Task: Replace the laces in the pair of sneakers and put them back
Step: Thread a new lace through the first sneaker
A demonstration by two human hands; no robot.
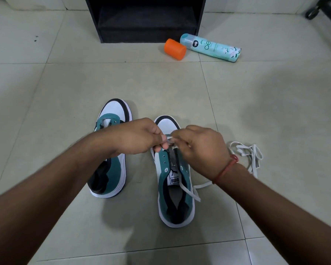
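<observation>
Two teal, white and black sneakers stand on the tiled floor, toes pointing away from me. The left sneaker has no lace in its eyelets and is partly hidden under my left forearm. Over the front eyelets of the right sneaker, my left hand and my right hand both pinch a white lace. The lace runs back over the shoe's opening and trails onto the floor on the right. A second white lace lies in a loose heap beside my right wrist.
A black open shoe rack stands at the far middle. In front of it lie an orange cap and a pale teal spray can on their sides. A black wheeled base shows at the top right.
</observation>
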